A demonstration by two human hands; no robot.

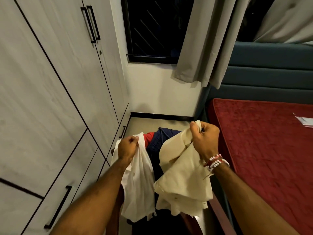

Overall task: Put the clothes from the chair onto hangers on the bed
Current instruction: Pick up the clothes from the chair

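My left hand (pixel 127 148) grips a white shirt (pixel 139 189) that hangs down from my fist. My right hand (pixel 204 139) grips a cream shirt (pixel 182 182) near its collar, and it hangs beside the white one. Both garments are lifted above a pile of clothes, a navy piece (pixel 158 145) and a red piece (pixel 149 137), which lie below and behind them. The chair under the pile is mostly hidden. The bed (pixel 264 141) with a red cover is to the right. No hangers are in view.
A tall white wardrobe (pixel 50 99) with black handles fills the left side. A dark window (pixel 152 28) and grey curtains (pixel 203 48) are ahead. A blue padded headboard (pixel 271 72) stands behind the bed. A small clear packet (pixel 304 122) lies on the bed's right edge.
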